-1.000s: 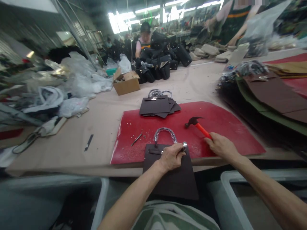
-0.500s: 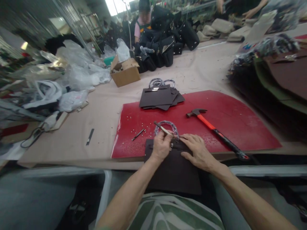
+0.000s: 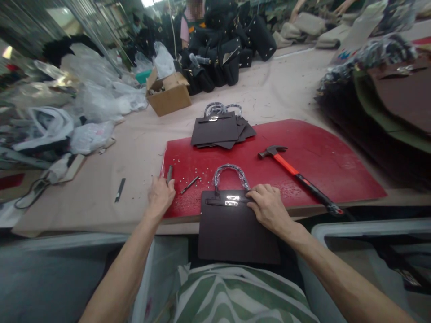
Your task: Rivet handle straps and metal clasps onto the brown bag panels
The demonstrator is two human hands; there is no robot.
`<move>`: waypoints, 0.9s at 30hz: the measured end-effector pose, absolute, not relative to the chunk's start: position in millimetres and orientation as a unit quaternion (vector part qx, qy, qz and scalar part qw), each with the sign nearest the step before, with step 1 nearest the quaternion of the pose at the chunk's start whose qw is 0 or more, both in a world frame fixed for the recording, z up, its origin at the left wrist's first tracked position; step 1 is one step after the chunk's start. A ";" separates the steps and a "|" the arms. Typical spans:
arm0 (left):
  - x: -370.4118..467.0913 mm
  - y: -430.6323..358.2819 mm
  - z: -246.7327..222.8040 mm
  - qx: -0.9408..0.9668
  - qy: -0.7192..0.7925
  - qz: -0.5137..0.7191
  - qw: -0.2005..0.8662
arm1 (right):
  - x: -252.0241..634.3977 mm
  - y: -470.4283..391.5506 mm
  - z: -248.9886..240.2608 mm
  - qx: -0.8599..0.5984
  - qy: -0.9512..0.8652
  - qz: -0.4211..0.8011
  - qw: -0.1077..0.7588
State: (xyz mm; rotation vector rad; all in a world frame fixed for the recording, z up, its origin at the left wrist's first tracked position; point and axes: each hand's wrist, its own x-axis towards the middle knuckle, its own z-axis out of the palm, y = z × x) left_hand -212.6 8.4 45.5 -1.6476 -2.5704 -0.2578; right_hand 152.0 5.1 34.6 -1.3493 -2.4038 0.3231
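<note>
A dark brown bag panel (image 3: 235, 233) with a wrapped looped handle (image 3: 230, 168) and a shiny metal clasp (image 3: 231, 200) lies over the front edge of the red board (image 3: 303, 143). Fingers and thumb of my right hand (image 3: 269, 206) pinch its upper right edge beside the handle's end. At the board's left edge, my left hand (image 3: 160, 195) is closed around a short dark metal tool (image 3: 169, 174). Between my left hand and the handle lies a thin metal punch (image 3: 190, 185), near several tiny studs.
An orange and black hammer (image 3: 296, 175) rests on the board's right part. Stacked panels (image 3: 215, 132) lie behind. A cardboard box (image 3: 171, 96), black bags (image 3: 215, 58), a metal strip (image 3: 120, 190) and a large panel pile (image 3: 397, 103) surround them. A person (image 3: 185, 29) is at the back.
My left hand has moved left from the clasp to the board's left edge, with the tool now upright in it. The clasp is uncovered. My right hand stays at the panel; the whole view has shifted slightly.
</note>
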 end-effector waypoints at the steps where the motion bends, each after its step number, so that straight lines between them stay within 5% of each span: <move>1: -204.9 4.0 44.0 -0.556 -0.822 -0.105 0.064 | 149.5 5.4 36.4 -0.493 -0.843 0.123 0.174; 4: -171.6 -14.4 42.0 -0.673 -0.711 -0.188 0.085 | 144.2 8.5 39.7 -0.521 -0.821 0.154 0.177; 9: -109.1 -34.1 38.7 -0.817 -0.550 -0.164 -0.055 | 144.8 12.9 37.7 -0.521 -0.815 0.160 0.196; 20: -108.3 -16.0 31.2 -0.793 -0.559 -0.223 -0.095 | 139.2 7.9 13.4 -0.599 -0.730 0.103 0.312; 27: -100.9 -21.6 16.7 -0.666 -0.661 -0.340 -0.055 | 134.7 12.6 16.2 -0.595 -0.741 0.089 0.299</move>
